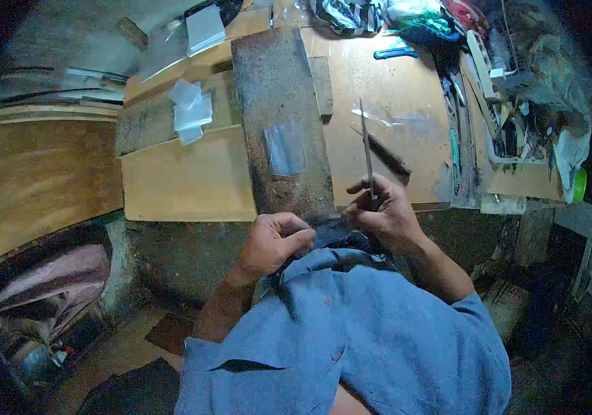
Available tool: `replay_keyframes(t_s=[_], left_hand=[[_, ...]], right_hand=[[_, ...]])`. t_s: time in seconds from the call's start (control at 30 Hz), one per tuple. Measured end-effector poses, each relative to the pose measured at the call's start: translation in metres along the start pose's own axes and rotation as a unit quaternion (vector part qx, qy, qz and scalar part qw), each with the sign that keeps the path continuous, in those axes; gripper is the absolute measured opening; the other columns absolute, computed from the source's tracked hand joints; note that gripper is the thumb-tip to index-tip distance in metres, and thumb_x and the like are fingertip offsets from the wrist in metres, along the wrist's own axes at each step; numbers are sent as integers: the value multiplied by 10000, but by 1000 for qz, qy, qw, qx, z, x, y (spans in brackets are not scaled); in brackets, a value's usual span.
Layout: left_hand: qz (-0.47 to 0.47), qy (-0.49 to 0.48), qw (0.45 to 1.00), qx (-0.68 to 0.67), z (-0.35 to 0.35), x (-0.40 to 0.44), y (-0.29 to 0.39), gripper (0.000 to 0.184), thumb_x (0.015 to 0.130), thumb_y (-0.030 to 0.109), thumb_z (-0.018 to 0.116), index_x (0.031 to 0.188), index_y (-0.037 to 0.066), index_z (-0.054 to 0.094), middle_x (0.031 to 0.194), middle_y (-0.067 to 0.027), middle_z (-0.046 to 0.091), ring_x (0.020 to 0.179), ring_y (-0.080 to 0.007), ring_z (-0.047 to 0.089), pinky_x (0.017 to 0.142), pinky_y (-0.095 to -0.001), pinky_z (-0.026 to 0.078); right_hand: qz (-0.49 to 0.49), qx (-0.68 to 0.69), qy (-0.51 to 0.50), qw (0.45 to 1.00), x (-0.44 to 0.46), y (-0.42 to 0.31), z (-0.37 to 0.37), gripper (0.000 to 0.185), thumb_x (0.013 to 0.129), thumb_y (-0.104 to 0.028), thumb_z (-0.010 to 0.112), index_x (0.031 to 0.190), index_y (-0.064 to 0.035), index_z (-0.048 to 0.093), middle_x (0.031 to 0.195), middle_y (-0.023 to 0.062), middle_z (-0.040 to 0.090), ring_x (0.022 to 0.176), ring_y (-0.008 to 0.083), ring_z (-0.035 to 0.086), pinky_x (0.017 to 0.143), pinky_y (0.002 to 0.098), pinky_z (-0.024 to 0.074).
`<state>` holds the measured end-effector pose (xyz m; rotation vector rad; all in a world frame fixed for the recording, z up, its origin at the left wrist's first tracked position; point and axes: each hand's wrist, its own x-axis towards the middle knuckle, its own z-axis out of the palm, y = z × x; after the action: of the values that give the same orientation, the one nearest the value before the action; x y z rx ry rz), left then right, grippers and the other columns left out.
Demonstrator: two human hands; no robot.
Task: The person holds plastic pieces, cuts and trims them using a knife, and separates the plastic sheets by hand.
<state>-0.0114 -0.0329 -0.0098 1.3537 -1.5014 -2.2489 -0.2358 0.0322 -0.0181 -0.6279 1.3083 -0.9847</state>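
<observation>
My right hand [387,213] is closed around the dark lower end of a long, thin metal blade [368,149], which points up and away over the table. The exact kind of tool is unclear. Close to my body, my left hand [275,242] is closed in a pinch at the near end of a worn wooden plank [275,76]. What its fingertips grip is too dim to name. Dark, slightly shiny material lies between the two hands, against the blue shirt [379,311]. A clear plastic piece [286,149] lies flat on the plank, beyond my hands.
Several clear plastic pieces [192,114] lie on boards at left, with a white stack [206,31] behind. A blue utility knife [395,52] rests at the back right. A dark strip [389,153] lies right of the plank. Cluttered tools fill a tray [517,160] at far right.
</observation>
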Motion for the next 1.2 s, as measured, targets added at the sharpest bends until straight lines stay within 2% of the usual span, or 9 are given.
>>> replay_keyframes(t_s=[0.33,0.43,0.5,0.6,0.73,0.8,0.87,1.0,1.2], left_hand=[[24,-50,998,31,5,9,-3,152,837,147,657,832,-4,644,736,-3,629,653,-65,552,592,-218,454],[10,-17,1000,19,7,16,-6,114,844,121,646,846,8,653,747,-3,633,669,-69,561,600,-223,460],[71,95,983,-143,15,19,-4,82,851,96,633,866,18,652,755,-14,640,671,-78,568,613,-226,468],[115,160,932,-305,21,28,-9,66,851,68,624,885,14,642,775,-29,647,664,-90,572,626,-230,474],[149,199,901,-355,34,27,3,65,831,38,633,894,22,638,802,-45,648,695,-89,572,641,-218,453],[152,196,907,-341,25,28,-7,77,823,34,628,900,20,629,813,-59,648,716,-118,591,669,-248,476],[155,192,913,-326,16,25,-15,91,815,30,624,905,19,620,823,-73,648,738,-147,609,697,-277,499],[117,174,938,-275,10,15,-23,80,811,32,623,888,16,615,805,-94,646,705,-152,610,674,-274,505],[101,174,939,-279,15,15,-26,88,834,82,624,880,7,612,793,-103,648,671,-153,615,625,-269,521]], right_hand=[[-33,-86,-57,994,17,-6,6,363,713,49,662,1044,-8,524,825,76,634,760,116,608,678,245,491],[-98,-57,-47,992,25,2,11,398,712,21,687,1069,-5,515,859,72,623,808,120,604,713,248,492],[-68,28,44,996,20,-10,20,421,687,-75,772,1019,-21,520,869,50,600,815,131,582,732,263,484],[-60,52,8,997,14,-6,30,461,674,-90,795,1026,-20,505,876,59,603,841,142,590,761,274,490],[-49,30,-46,997,17,18,43,446,667,-31,779,1019,-24,505,907,53,596,867,144,590,782,282,492],[-28,87,-59,994,16,13,44,423,677,-14,761,1016,-28,509,916,49,591,871,142,589,786,278,489],[-55,43,-45,997,16,7,36,387,700,11,726,1009,-30,498,853,30,596,778,91,583,684,228,477],[-34,41,11,999,18,10,15,433,683,-2,750,1036,-29,502,904,54,610,842,119,594,746,262,491],[-21,39,21,999,10,14,18,454,702,6,737,1081,-25,489,868,80,635,764,131,613,679,258,503]])
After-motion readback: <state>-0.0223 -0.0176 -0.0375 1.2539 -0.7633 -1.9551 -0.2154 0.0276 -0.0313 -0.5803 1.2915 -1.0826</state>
